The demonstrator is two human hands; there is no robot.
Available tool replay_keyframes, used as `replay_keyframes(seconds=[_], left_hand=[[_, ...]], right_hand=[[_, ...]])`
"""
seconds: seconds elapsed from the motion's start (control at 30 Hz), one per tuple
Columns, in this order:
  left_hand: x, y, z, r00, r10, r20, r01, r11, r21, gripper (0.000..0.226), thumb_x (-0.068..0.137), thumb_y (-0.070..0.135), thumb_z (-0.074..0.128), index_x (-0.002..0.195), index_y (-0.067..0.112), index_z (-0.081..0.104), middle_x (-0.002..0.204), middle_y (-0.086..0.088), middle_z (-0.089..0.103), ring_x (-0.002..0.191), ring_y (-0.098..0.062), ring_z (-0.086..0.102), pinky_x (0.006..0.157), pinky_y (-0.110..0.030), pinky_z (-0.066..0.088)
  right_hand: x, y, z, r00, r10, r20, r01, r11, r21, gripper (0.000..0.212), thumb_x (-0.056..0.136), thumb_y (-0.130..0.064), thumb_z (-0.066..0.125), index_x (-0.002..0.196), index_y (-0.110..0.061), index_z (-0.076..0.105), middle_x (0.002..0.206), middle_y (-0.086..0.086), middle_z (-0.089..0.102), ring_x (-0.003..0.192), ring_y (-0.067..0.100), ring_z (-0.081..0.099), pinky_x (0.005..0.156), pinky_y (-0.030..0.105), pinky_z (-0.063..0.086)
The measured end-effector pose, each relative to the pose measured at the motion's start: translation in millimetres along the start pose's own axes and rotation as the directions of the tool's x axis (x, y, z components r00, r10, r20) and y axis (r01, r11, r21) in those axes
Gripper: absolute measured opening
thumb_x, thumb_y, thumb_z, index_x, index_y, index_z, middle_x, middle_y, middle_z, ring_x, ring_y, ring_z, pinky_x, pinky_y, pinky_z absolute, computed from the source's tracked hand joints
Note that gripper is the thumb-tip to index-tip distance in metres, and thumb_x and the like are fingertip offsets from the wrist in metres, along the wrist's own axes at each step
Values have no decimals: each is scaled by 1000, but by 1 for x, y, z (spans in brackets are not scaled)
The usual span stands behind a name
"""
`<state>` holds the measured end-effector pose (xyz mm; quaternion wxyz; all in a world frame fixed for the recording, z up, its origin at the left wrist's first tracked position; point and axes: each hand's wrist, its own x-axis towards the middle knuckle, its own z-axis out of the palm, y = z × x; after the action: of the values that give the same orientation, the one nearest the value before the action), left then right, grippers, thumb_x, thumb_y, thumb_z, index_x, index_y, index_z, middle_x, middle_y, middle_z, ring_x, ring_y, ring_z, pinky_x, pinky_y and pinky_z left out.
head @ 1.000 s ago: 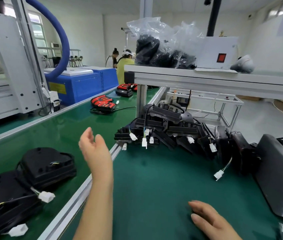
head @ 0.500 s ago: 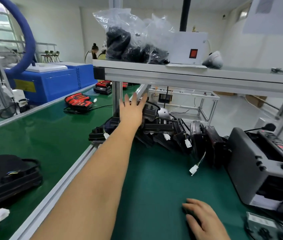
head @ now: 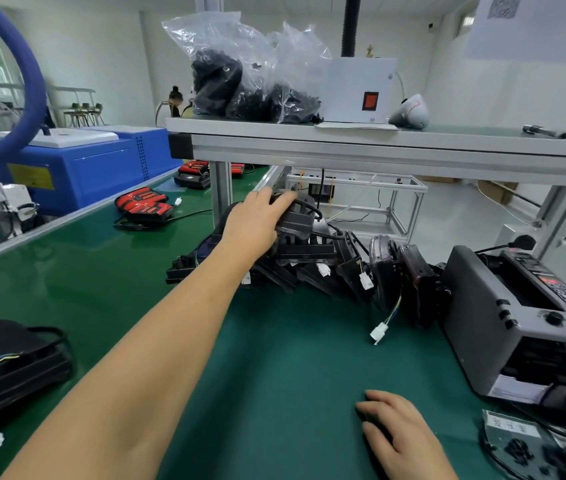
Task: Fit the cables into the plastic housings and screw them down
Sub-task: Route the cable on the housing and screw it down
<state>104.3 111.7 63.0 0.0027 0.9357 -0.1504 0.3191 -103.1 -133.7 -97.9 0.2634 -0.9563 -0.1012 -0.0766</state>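
Observation:
A heap of black plastic housings (head: 312, 261) with wires and white connectors lies under the shelf at the back of the green mat. My left hand (head: 255, 221) reaches far forward and grips the topmost housing (head: 297, 218) of the heap, fingers curled over its top edge. My right hand (head: 397, 433) rests near the front of the green mat (head: 292, 358), fingers loosely bent, holding nothing. A loose white connector (head: 378, 331) on coloured wires hangs from a housing at the heap's right.
A grey machine (head: 520, 323) stands at the right. Black housings (head: 8, 362) lie on the conveyor belt at left; red-black units (head: 144, 204) sit farther along it. An aluminium shelf (head: 378, 143) overhead carries bagged black parts (head: 240, 74) and a white box. A dish of screws (head: 523, 445) is at bottom right.
My left hand stretched forward from mid-air above the belt edge to the heap and closed on the top housing. The right hand stayed on the mat.

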Motion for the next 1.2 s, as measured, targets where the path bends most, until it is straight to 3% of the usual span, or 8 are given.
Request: replay_keyframes(seconds=[0.27, 0.4, 0.5, 0.67, 0.77, 0.9, 1.07, 1.2], left_hand=[[-77, 57, -58, 965, -61, -257, 11, 982, -190, 71, 64, 8, 67, 132, 24, 50, 105, -10, 46, 99, -29, 41, 69, -35, 36], [-133, 89, -66, 961, -102, -258, 31, 964, -265, 77, 55, 6, 68, 128, 24, 54, 100, -10, 46, 94, -30, 43, 69, -38, 42], [-173, 110, -60, 971, -104, -215, 37, 955, -296, 82, 51, 4, 69, 128, 26, 51, 101, -9, 48, 95, -27, 41, 71, -39, 43], [-221, 135, -50, 988, -63, -142, 16, 951, -310, 87, 46, 7, 76, 126, 30, 51, 101, -8, 51, 96, -26, 43, 75, -40, 46], [-241, 145, -45, 997, -26, -73, 3, 956, -295, 93, 40, 9, 77, 126, 32, 49, 100, -7, 53, 96, -26, 44, 78, -40, 46], [-261, 153, -38, 1000, -4, -17, -1, 961, -278, 96, 34, 8, 74, 124, 31, 50, 98, -9, 55, 96, -27, 44, 83, -39, 38], [-277, 162, -38, 999, 24, 33, -14, 962, -271, 102, 33, 4, 77, 128, 32, 50, 96, -9, 57, 96, -27, 45, 78, -43, 53], [-283, 159, -40, 984, 113, 134, -62, 940, -337, 107, 35, 37, 90, 132, 33, 46, 94, -6, 58, 96, -23, 44, 77, -39, 55]], right_hand=[[-4, -2, -1, 998, 55, 35, -56, 998, 32, 24, 94, -29, 53, 115, -38, 59, 125, -29, 40, 126, -5, 30, 96, 11, 25], [-3, -2, -7, 994, 91, 68, -102, 977, 188, 22, 94, -19, 54, 110, -33, 62, 124, -21, 47, 124, -1, 39, 100, 10, 26], [-5, -8, -22, 976, 201, 84, -216, 847, 485, 23, 96, -18, 52, 97, -35, 68, 109, -22, 63, 110, -4, 53, 84, 1, 34], [-13, -16, -34, 957, 264, 123, -258, 570, 780, 37, 95, -40, 42, 110, -20, 69, 112, -5, 70, 111, 11, 62, 99, 37, 46], [-21, -20, -35, 937, 300, 180, -315, 502, 805, 56, 82, -58, 40, 110, -19, 67, 106, -1, 72, 102, 13, 67, 92, 37, 48], [-31, -20, -37, 900, 374, 222, -419, 609, 673, 66, 68, -74, 38, 97, -23, 69, 88, -4, 74, 74, 4, 66, 69, 27, 40], [-37, -22, -40, 887, 407, 217, -453, 685, 570, 59, 72, -71, 43, 85, -18, 67, 64, -14, 63, 59, -1, 57, 62, 18, 40], [-36, -22, -42, 901, 384, 203, -434, 784, 444, 44, 89, -50, 52, 76, -9, 56, 67, -6, 58, 59, 4, 52, 62, 16, 41]])
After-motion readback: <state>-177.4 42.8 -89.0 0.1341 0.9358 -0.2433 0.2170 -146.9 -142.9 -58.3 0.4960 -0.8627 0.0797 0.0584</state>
